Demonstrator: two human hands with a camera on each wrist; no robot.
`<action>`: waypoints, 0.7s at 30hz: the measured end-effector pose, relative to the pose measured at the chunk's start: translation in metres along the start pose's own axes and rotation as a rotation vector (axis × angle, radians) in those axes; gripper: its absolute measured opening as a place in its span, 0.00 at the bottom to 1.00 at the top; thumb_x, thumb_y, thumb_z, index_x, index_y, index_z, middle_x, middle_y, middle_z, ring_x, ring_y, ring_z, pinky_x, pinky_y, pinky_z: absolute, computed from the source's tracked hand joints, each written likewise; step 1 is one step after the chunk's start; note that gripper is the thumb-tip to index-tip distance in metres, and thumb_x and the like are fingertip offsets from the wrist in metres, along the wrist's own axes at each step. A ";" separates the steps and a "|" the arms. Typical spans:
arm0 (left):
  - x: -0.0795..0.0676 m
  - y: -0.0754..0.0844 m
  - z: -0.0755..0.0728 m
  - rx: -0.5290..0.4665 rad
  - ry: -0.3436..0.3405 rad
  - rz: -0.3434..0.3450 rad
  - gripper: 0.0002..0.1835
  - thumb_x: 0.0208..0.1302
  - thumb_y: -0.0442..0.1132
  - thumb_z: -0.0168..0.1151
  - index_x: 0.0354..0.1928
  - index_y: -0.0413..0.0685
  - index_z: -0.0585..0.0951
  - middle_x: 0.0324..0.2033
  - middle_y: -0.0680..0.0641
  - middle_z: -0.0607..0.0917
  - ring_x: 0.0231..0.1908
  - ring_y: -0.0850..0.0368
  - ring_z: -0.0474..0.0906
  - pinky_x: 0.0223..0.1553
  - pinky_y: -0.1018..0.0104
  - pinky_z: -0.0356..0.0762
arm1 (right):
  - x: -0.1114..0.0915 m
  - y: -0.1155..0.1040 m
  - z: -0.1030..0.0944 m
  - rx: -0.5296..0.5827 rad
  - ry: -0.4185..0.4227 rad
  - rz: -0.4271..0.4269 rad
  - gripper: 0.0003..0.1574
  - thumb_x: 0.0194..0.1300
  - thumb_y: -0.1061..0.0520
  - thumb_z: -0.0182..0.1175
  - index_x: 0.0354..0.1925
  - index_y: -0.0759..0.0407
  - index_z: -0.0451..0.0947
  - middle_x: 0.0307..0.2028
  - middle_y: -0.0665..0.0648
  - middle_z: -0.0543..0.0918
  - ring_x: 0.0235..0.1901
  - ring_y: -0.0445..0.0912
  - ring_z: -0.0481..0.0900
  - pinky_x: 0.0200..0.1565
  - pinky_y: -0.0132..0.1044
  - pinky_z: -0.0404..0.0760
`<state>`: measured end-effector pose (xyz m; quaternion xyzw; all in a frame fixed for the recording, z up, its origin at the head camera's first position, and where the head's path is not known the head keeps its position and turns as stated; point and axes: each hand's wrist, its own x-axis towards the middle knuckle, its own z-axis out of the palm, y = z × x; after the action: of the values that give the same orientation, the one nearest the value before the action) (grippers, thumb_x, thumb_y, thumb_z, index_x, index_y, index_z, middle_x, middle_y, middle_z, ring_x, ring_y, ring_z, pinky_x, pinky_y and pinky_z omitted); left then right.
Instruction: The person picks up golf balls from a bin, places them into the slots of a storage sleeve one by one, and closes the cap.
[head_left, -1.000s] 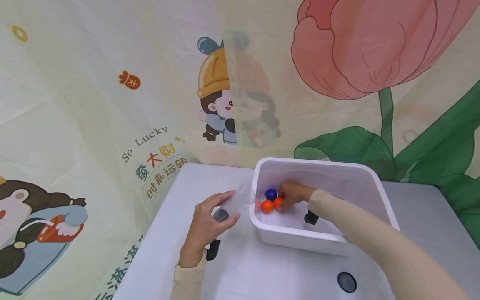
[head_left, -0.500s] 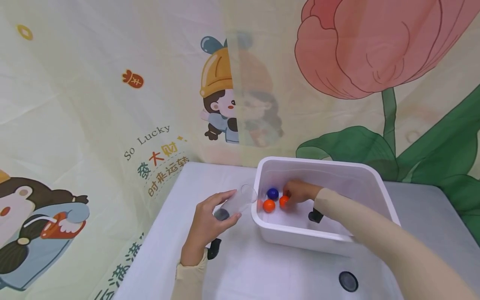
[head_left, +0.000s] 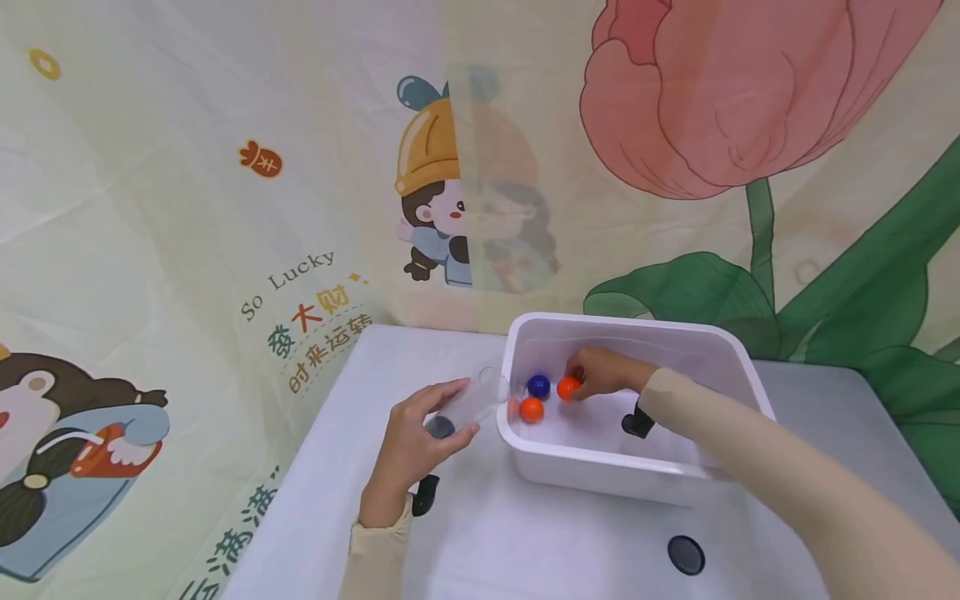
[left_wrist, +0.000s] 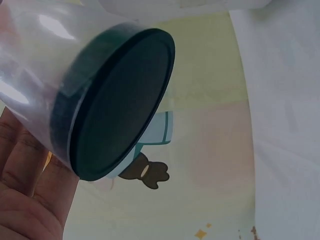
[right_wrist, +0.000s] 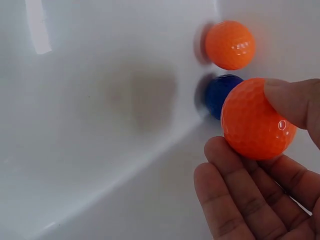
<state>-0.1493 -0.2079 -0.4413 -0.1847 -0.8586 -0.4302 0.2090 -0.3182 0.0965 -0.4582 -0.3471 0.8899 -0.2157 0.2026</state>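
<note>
My left hand (head_left: 412,437) grips a clear cylindrical container (head_left: 474,400) with a black base (left_wrist: 125,105), tilted so its far end points at the white bin's left rim. Inside the bin (head_left: 615,467), my right hand (head_left: 607,372) pinches an orange golf ball (right_wrist: 257,119) between thumb and fingers. Beneath it in the right wrist view, a blue golf ball (right_wrist: 220,95) is partly covered by the held one. A second orange golf ball (right_wrist: 230,45) lies beside the blue one, near the bin's left wall.
On the white table (head_left: 480,542), a round black lid (head_left: 686,555) lies in front of the bin. A printed cloth (head_left: 337,167) with cartoon figures and a large pink flower hangs behind and to the left of the table.
My right hand has lifted the orange golf ball slightly up and away from the other two balls. The left hand has kept its hold on the clear container, nearly still.
</note>
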 end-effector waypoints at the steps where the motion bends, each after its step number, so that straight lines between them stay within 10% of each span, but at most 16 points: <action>1: 0.000 0.000 0.000 0.008 0.000 -0.002 0.29 0.47 0.38 0.80 0.55 0.43 0.83 0.50 0.43 0.86 0.49 0.46 0.84 0.51 0.56 0.82 | -0.001 -0.001 -0.002 0.004 0.002 0.003 0.13 0.56 0.56 0.74 0.38 0.61 0.85 0.31 0.50 0.84 0.34 0.44 0.79 0.43 0.38 0.83; 21: 0.004 0.003 0.003 0.044 -0.017 -0.022 0.28 0.50 0.39 0.78 0.55 0.46 0.82 0.52 0.48 0.86 0.50 0.53 0.84 0.49 0.60 0.83 | -0.030 -0.024 -0.036 -0.042 0.044 -0.044 0.14 0.58 0.55 0.72 0.42 0.59 0.84 0.35 0.49 0.84 0.37 0.45 0.81 0.45 0.39 0.84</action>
<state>-0.1516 -0.2028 -0.4387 -0.1742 -0.8715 -0.4119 0.2011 -0.3035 0.1109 -0.4099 -0.3660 0.8905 -0.2092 0.1710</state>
